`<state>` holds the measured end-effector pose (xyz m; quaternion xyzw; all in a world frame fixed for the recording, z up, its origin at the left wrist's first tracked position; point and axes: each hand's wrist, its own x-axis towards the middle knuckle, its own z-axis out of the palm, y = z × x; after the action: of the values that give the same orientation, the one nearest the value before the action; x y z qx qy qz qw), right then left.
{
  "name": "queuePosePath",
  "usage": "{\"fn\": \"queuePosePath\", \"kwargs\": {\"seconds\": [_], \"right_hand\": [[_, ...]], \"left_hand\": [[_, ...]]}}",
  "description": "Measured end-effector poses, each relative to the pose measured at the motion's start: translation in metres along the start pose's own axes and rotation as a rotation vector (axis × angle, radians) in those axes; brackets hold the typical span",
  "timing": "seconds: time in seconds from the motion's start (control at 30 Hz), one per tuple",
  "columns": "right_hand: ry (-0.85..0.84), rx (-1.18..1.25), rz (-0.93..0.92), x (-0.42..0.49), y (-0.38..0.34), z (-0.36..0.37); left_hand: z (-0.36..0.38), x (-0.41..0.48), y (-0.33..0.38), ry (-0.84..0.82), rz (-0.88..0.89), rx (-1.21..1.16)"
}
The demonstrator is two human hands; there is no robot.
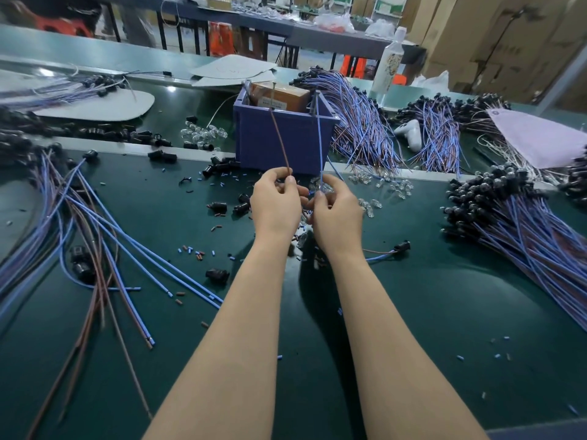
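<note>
**First voice:** Nearest you, both your bare forearms stretch forward over the dark green desk, which is sprinkled with tiny cut bits of wire sleeve.

**Second voice:** And your hands?

**First voice:** Your left hand pinches the lower end of a brown wire between thumb and fingertips. Your right hand pinches the end of a blue wire the same way. The two hands sit just beside each other, raised off the desk.

**Second voice:** Why are the wires held up like that?

**First voice:** Both wires run up and away from you to the near rim of a blue bin, where they seem to hang on thin metal pins. Drawn taut and side by side, their ends are probably easier for you to line up or join. What your fingertips are doing exactly is too small to tell.

**Second voice:** What lies around your hands?

**First voice:** Black sockets and clear little bulbs are scattered near, likely kept within reach. Loose wires, blue and brown, fan out at your left. A thick bundle of wires already fitted with sockets lies at your right.

**Second voice:** Farther off?

**First voice:** Inside the bin stands a cardboard box, perhaps as weight. Beside and behind the bin lie more wire bundles, and a white bottle stands at the far right.
</note>
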<state>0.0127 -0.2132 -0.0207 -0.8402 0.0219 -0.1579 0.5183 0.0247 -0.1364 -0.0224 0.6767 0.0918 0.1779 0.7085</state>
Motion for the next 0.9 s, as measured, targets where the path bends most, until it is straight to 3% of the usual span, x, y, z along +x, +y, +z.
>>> {"fn": "queuePosePath", "kwargs": {"seconds": [0.37,0.9], "right_hand": [[-0.032,-0.046,0.059,0.0001,0.002,0.0009],[-0.043,-0.077,0.006,-0.0015,0.0031,0.0006]], "left_hand": [[-0.0001,0.0001,-0.0019,-0.012,-0.027,-0.041],[-0.0024,0.0019,-0.0022,-0.049,-0.046,-0.009]]}}
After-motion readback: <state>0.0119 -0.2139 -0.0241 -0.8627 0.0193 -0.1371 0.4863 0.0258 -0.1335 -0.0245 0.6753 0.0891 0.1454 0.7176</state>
